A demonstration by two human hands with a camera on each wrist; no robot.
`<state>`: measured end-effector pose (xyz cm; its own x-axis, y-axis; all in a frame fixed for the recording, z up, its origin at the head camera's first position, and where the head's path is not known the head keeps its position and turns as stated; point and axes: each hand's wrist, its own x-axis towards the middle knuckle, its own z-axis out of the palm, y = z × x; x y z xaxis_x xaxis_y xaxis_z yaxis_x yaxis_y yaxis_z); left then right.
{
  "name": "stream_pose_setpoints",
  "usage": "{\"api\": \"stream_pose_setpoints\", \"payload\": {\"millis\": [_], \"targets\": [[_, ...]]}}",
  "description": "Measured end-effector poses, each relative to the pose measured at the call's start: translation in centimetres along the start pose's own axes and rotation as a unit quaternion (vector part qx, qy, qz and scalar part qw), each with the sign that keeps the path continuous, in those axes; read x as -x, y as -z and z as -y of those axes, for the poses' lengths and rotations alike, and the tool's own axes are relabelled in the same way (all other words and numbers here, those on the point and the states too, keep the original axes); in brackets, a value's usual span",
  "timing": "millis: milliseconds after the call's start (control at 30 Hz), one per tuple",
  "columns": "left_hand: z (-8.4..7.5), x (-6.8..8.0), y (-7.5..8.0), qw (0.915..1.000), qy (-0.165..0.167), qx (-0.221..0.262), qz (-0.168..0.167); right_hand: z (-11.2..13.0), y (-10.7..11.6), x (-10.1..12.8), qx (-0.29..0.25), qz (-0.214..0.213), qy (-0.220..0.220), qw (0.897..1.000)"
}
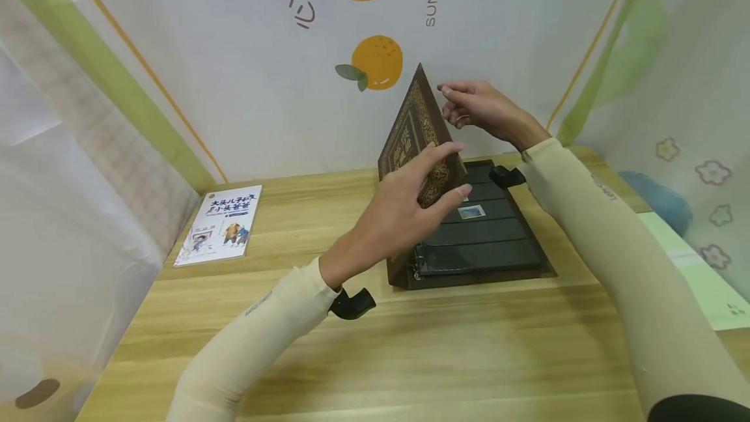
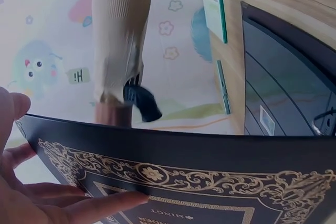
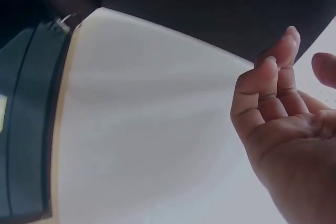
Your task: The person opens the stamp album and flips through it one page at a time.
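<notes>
Fingers of the left hand (image 1: 404, 204) lie straight and spread against the outer face of a brown album cover (image 1: 417, 135) with gold ornament, which stands lifted at a steep angle over the album's open pages. Seen from the head camera, the right hand (image 1: 477, 108) is at the cover's top edge, fingers loosely curled; whether they touch the edge cannot be told from here. Dark album pages (image 1: 489, 233) lie flat on the wooden worktop (image 1: 410, 357), with a small stamp (image 1: 471, 211) in one of the strips. A thin children's booklet (image 1: 219, 223) lies well apart to the left on the worktop. Both arms wear pale sleeves, each with a black wrist camera mount.

From the left wrist camera, the left fingers (image 2: 105, 203) rest flat on the ornamented cover (image 2: 210, 182), just beside its gold border. Beyond the cover's edge, the dark pages (image 2: 286, 85) and the stamp (image 2: 266, 120) show.

From the right wrist camera, the right fingers (image 3: 268, 98) are relaxed and slightly bent, holding nothing, near the dark edge of the cover (image 3: 220, 3). A white inner lining (image 3: 147, 129) fills the middle, with the dark pages (image 3: 26, 119) at the left.
</notes>
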<state>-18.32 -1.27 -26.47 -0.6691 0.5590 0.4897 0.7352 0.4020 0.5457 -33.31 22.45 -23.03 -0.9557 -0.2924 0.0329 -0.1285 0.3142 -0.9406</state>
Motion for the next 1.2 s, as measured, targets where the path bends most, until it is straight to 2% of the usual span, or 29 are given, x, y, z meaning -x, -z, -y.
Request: {"api": "stream_pose_setpoints", "payload": {"millis": [133, 300, 567, 667, 900, 967, 1200], "targets": [[0.4, 0.3, 0.2, 0.9999, -0.001, -0.003, -0.013, -1.8, 0.9, 0.4, 0.035, 0.008, -0.004, 0.999], [0.9, 0.9, 0.8, 0.9997, 0.013, 0.003, -0.021, -4.5, 1.7, 1.0, 0.127, 0.008, -0.013, 0.992], [1.8, 2.3, 1.7, 0.9964, 0.034, 0.064, -0.044, -9.2, 2.5, 2.4, 0.214, 0.029, -0.048, 0.975], [2.1, 2.9, 2.0, 0.9935, 0.042, 0.091, -0.053, -10.5, 2.5, 2.9, 0.251, 0.033, -0.053, 0.966], [2.9, 3.9, 2.6, 0.9877, 0.043, 0.129, -0.078, -13.4, 2.4, 3.4, 0.347, 0.048, -0.052, 0.935], [3.1, 4.1, 2.8, 0.9868, 0.042, 0.132, -0.083, -13.9, 2.2, 3.6, 0.36, 0.057, -0.046, 0.93], [3.6, 5.0, 3.7, 0.9837, 0.051, 0.145, -0.093, -15.1, 1.7, 4.1, 0.37, 0.087, -0.06, 0.923]]}}
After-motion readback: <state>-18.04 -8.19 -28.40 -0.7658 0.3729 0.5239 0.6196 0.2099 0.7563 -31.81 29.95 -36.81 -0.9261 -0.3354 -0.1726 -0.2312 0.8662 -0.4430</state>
